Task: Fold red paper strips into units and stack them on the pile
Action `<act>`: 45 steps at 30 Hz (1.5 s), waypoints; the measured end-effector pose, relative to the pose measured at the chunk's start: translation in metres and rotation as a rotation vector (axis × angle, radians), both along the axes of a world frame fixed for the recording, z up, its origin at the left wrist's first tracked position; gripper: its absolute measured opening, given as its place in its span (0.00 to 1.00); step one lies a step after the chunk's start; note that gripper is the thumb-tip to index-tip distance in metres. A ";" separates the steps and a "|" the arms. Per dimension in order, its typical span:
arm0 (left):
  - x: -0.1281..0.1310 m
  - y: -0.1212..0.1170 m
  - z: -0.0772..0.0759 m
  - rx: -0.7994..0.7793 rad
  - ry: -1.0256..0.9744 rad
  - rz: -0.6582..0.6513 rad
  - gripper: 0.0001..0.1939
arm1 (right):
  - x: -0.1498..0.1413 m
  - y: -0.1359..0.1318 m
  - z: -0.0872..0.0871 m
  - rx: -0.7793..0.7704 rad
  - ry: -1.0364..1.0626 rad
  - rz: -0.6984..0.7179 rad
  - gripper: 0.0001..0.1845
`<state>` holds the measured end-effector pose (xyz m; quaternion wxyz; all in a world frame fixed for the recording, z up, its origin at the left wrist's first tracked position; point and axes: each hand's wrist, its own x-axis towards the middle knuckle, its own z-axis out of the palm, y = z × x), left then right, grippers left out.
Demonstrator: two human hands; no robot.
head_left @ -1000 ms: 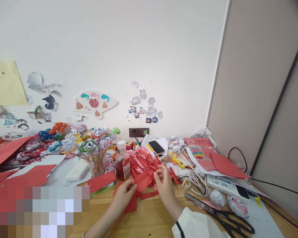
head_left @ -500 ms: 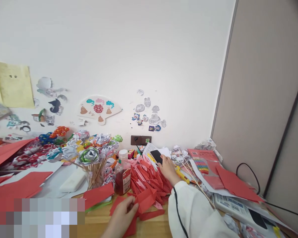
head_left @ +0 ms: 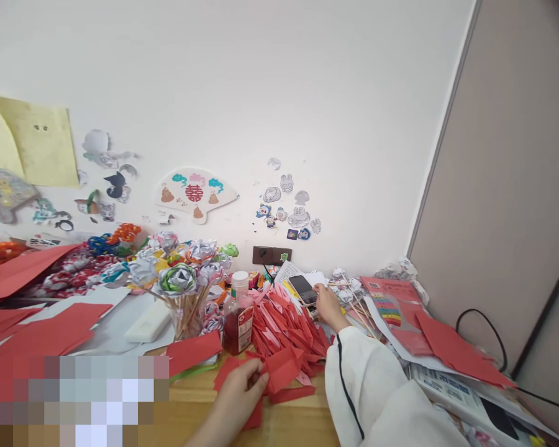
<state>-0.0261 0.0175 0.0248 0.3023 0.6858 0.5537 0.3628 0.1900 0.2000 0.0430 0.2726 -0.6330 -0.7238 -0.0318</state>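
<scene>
My left hand (head_left: 243,390) pinches a folded red paper piece (head_left: 284,372) at the near edge of the wooden table (head_left: 200,403). Behind it lies a heap of folded red paper pieces (head_left: 286,326). My right hand (head_left: 327,304), in a white sleeve, reaches over that heap to a dark smartphone (head_left: 302,288) lying on white papers by the wall. Its fingers touch the phone's near edge; I cannot tell whether they grip it.
A bottle of red liquid (head_left: 237,316) stands left of the heap, beside a cup of paper flowers on sticks (head_left: 184,285). Red sheets (head_left: 46,329) lie at the left, red papers and a booklet (head_left: 428,335) at the right. A wall socket (head_left: 271,255) sits behind.
My right hand left the red paper piece and stretched forward to the phone. My left hand stayed on the red piece. The view shifted up and to the right.
</scene>
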 end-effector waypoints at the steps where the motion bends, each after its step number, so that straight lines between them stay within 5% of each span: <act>1: 0.000 0.000 -0.001 0.002 -0.001 0.000 0.08 | 0.001 0.000 0.000 -0.006 -0.009 0.001 0.19; 11: 0.001 -0.002 0.001 0.011 -0.011 0.001 0.08 | -0.002 -0.010 -0.002 -0.037 -0.020 0.009 0.16; 18: 0.000 -0.001 0.001 0.021 -0.015 -0.001 0.09 | -0.004 -0.013 0.013 -0.033 0.160 0.026 0.18; 26: 0.000 -0.002 -0.001 0.027 -0.005 -0.008 0.10 | -0.019 -0.067 0.025 -0.125 0.345 0.284 0.13; 28: -0.001 -0.001 -0.001 0.023 -0.029 -0.018 0.10 | -0.022 -0.090 0.025 -0.166 0.412 0.456 0.12; 32: -0.001 0.001 0.000 0.014 -0.098 -0.039 0.12 | -0.026 -0.128 0.013 -0.310 0.571 0.706 0.12; 39: 0.001 -0.001 0.006 -0.056 -0.222 -0.110 0.15 | -0.028 -0.151 -0.029 -0.430 0.965 0.655 0.11; 45: 0.000 0.001 -0.001 -0.179 -0.321 -0.166 0.19 | -0.028 -0.158 -0.037 -0.461 1.078 0.673 0.13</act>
